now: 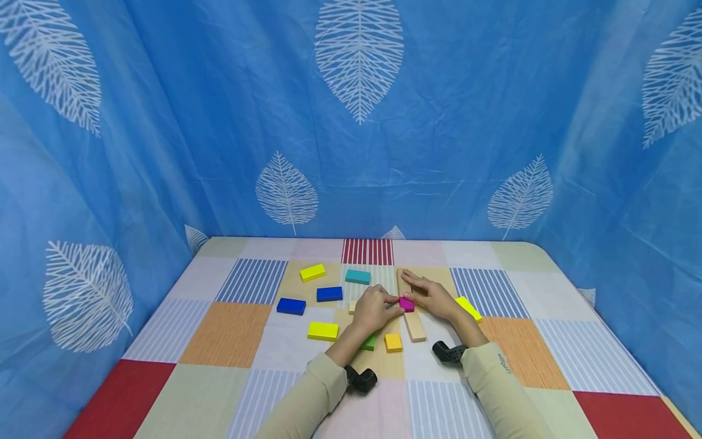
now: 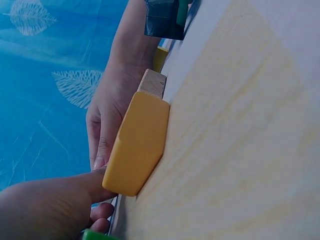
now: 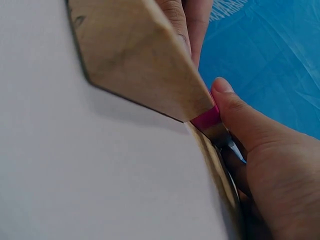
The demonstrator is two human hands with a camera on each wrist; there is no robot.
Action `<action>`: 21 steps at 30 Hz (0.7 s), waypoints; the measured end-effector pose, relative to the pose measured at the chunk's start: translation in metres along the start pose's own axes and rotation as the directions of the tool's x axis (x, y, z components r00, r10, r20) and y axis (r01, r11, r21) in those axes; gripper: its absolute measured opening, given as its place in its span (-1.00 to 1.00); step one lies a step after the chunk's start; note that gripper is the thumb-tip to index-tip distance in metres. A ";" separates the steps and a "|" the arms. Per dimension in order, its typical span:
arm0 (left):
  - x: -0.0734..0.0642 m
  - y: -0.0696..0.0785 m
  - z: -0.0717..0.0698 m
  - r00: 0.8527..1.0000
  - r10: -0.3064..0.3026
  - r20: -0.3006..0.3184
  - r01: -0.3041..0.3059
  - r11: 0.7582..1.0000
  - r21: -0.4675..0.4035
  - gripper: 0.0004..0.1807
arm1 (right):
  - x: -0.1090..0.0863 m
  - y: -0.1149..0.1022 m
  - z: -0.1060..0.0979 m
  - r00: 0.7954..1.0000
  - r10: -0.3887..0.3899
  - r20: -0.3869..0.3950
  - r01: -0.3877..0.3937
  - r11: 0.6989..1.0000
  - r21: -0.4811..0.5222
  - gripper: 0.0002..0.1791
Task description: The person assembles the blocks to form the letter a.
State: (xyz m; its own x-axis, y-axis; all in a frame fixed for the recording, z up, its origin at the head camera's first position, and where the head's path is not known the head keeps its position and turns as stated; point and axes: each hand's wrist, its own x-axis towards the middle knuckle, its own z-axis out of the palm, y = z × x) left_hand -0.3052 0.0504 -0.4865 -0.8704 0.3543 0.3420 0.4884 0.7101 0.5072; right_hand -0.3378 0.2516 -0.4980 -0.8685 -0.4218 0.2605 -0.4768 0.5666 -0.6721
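A small magenta block (image 1: 406, 304) lies between two plain wooden blocks, the far one (image 1: 404, 281) and the near one (image 1: 415, 327). My left hand (image 1: 375, 310) pinches the magenta block at its left side with thumb and index finger. From the right, my right hand (image 1: 436, 298) reaches in with fingers extended along the far wooden block. Its thumb (image 3: 225, 90) touches the magenta block in the right wrist view. A green block (image 1: 368, 342) is partly hidden under my left wrist, and an orange block (image 1: 393, 342) lies just nearer me.
Two blue blocks, one here (image 1: 329, 294), a teal block (image 1: 358, 277) and yellow blocks, one here (image 1: 323, 331), lie left of my hands. Another yellow block (image 1: 468, 308) sits beside my right wrist. A pale block (image 1: 353, 306) is half hidden. Blue curtains (image 1: 439, 152) surround the patchwork tablecloth (image 1: 214, 332).
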 end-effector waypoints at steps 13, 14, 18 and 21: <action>-0.006 0.003 -0.004 0.997 0.022 -0.076 -0.021 1.000 0.020 -0.65 | -0.004 -0.001 -0.004 1.000 0.002 0.009 -0.002 0.997 0.079 -0.44; -0.008 0.005 -0.005 0.995 0.032 -0.095 -0.031 0.999 0.015 -0.65 | -0.005 0.000 -0.005 1.000 0.005 0.011 -0.006 0.996 0.086 -0.44; -0.019 0.012 -0.007 0.988 0.087 -0.131 -0.092 0.995 -0.035 -0.64 | -0.010 0.000 -0.007 1.000 -0.013 0.012 0.012 0.997 0.075 -0.43; -0.028 0.017 -0.007 0.991 0.096 -0.095 -0.099 0.995 -0.030 -0.56 | -0.011 0.001 -0.006 0.999 -0.036 0.016 0.035 0.997 0.073 -0.42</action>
State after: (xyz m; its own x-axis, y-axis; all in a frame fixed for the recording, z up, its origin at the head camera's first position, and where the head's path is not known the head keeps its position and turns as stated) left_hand -0.2722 0.0483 -0.4817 -0.8093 0.3613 0.4631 0.5742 0.6529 0.4940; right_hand -0.3295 0.2612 -0.4972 -0.8486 -0.4528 0.2736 -0.4955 0.4987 -0.7112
